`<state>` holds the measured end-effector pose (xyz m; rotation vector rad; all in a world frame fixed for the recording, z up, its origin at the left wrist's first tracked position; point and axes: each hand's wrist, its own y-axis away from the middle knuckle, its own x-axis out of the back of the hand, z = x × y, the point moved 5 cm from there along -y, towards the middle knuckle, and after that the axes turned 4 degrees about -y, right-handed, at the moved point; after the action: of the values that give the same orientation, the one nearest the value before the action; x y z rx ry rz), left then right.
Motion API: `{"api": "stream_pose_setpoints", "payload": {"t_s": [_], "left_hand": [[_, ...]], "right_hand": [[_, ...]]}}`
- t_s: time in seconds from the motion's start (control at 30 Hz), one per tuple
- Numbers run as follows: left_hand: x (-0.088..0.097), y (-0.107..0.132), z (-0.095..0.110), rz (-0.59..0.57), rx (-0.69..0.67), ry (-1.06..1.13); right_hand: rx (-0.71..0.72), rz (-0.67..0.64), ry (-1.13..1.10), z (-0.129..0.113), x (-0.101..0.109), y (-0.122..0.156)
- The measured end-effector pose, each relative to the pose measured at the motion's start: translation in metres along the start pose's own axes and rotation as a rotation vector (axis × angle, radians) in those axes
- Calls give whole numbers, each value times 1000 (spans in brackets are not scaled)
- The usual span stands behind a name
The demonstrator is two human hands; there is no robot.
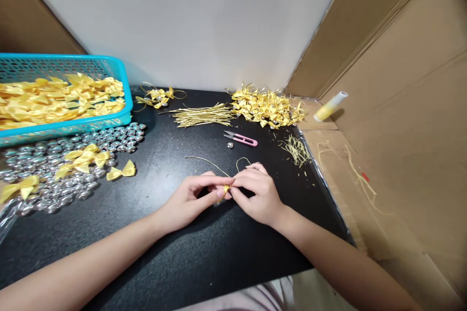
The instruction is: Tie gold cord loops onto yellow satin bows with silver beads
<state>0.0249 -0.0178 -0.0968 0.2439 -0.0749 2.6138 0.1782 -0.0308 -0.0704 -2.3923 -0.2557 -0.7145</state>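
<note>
Over the middle of the black table, my left hand (193, 198) pinches a small yellow bow (226, 188), mostly covered by the fingers. My right hand (260, 193) meets it fingertip to fingertip, its thumb and forefinger closed on a thin gold cord (207, 161) at the bow. One end of the cord reaches out to the left past the fingers, and a loop of it curves above my right hand. Just beyond the hands lie a silver bead (230, 145) and pink thread snips (241, 139), blades pointing left.
A blue basket (126, 87) of yellow bows stands at left, with silver beads (69, 199) and loose bows (122, 170) before it. Behind lie cut gold cords (204, 115) and a heap of corded bows (268, 107). Cord scraps (297, 150) and a thread cone (330, 106) are at right, by cardboard walls.
</note>
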Motion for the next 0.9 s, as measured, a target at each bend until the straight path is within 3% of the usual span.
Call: {"api": "stream_pose_setpoints", "payload": {"t_s": [0.3, 0.5, 0.63, 0.77, 0.9], "left_hand": [[3, 1, -9, 104, 10, -32], [3, 1, -8, 198, 48, -117], [3, 0, -10, 240, 96, -81], [3, -2, -12, 250, 136, 11], [3, -2, -13, 230, 187, 98]], "right_hand": [[-19, -93, -32, -1, -4, 1], [-49, -204, 184, 2, -1, -3], [-218, -48, 309, 39, 25, -21], [-316, -127, 455, 81, 28, -44], [-307, -134, 508, 97, 19, -60]]}}
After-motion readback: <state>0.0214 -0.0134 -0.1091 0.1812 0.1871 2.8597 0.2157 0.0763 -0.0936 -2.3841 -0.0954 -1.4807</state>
